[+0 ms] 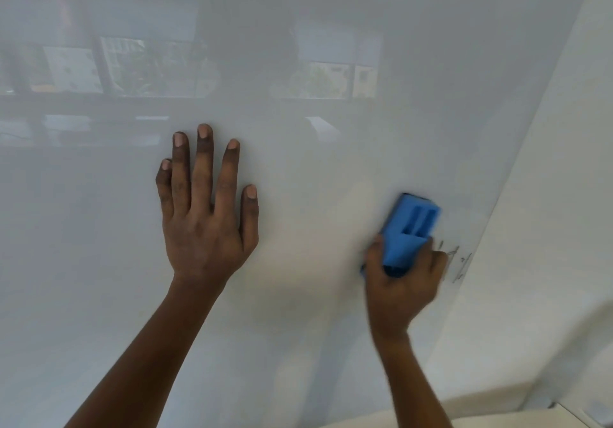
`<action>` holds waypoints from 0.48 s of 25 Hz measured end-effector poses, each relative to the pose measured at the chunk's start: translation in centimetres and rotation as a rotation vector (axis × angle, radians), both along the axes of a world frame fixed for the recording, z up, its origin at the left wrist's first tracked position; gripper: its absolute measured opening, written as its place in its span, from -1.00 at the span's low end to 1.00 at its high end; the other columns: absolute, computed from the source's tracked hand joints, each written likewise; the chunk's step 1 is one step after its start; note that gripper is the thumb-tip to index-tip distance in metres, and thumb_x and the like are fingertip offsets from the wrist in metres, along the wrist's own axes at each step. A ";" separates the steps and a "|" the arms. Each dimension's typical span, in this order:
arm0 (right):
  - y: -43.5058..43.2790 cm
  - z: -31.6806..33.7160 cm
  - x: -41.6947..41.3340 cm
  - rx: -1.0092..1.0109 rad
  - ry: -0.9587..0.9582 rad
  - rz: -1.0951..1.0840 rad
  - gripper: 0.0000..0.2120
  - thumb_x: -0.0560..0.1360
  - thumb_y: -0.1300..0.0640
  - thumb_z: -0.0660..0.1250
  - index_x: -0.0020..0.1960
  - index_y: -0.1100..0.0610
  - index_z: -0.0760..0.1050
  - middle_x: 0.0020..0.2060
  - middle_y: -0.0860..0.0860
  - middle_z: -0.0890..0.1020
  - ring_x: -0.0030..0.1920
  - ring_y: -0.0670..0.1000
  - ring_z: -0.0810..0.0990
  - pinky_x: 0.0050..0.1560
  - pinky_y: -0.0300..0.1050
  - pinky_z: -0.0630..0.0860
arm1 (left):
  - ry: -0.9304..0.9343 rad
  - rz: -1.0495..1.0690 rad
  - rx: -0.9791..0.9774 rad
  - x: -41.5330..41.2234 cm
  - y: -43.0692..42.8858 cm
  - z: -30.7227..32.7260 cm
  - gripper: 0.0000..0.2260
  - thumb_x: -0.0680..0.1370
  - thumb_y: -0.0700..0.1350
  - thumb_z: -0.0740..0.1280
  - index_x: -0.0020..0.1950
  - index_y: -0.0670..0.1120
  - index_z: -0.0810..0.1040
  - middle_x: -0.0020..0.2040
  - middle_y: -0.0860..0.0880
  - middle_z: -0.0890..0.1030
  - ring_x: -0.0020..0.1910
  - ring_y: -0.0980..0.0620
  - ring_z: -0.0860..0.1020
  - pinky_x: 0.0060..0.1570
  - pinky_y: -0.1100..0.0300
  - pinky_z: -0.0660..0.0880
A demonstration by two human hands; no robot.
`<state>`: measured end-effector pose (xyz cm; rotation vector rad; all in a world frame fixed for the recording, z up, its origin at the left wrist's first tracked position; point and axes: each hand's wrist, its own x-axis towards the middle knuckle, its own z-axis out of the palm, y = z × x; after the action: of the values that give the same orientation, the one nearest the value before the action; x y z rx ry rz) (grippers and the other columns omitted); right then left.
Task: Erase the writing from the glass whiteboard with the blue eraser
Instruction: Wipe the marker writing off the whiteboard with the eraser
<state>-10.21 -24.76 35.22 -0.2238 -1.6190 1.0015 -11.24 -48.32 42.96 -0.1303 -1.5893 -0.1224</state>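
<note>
The glass whiteboard fills nearly the whole head view and reflects windows and plants. My right hand grips the lower end of the blue eraser, which lies flat against the glass at the lower right. Faint dark writing remains just right of that hand, close to the board's right edge. My left hand rests flat on the glass at the centre, fingers straight and spread, holding nothing.
A white wall runs along the board's slanted right edge. A pale ledge or floor strip shows at the bottom right.
</note>
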 end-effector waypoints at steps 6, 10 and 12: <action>-6.5 -3.1 1.0 0.616 0.083 0.097 -0.44 0.51 -0.15 0.47 0.29 0.24 0.45 -0.19 0.10 0.51 -0.25 0.03 0.51 -0.32 -0.15 0.48 | -0.011 -0.003 -0.019 0.1 -0.5 0.1 -0.53 0.74 -0.05 0.25 0.63 -0.19 0.41 0.64 -0.28 0.34 0.63 -0.36 0.30 0.64 -0.20 0.20; 2.1 -4.1 0.2 0.426 -0.009 -0.044 -0.34 0.55 -0.27 0.38 0.28 0.32 0.47 -0.14 0.16 0.50 -0.20 0.09 0.49 -0.31 -0.09 0.49 | -0.001 -0.005 -0.011 0.0 -0.5 0.0 -0.53 0.74 -0.05 0.26 0.63 -0.18 0.41 0.64 -0.27 0.32 0.63 -0.36 0.31 0.63 -0.21 0.21; 6.0 -3.2 -0.2 0.114 -0.073 -0.115 -0.27 0.55 -0.33 0.33 0.23 0.38 0.50 -0.12 0.21 0.48 -0.17 0.08 0.44 -0.29 0.01 0.54 | -0.001 -0.002 -0.001 -0.1 -0.2 0.0 -0.53 0.74 -0.06 0.26 0.63 -0.18 0.41 0.64 -0.27 0.32 0.63 -0.37 0.30 0.65 -0.20 0.18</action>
<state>-10.38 -18.76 31.97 -0.2757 -1.7036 0.8187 -11.31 -48.51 42.93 -0.1330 -1.5901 -0.1229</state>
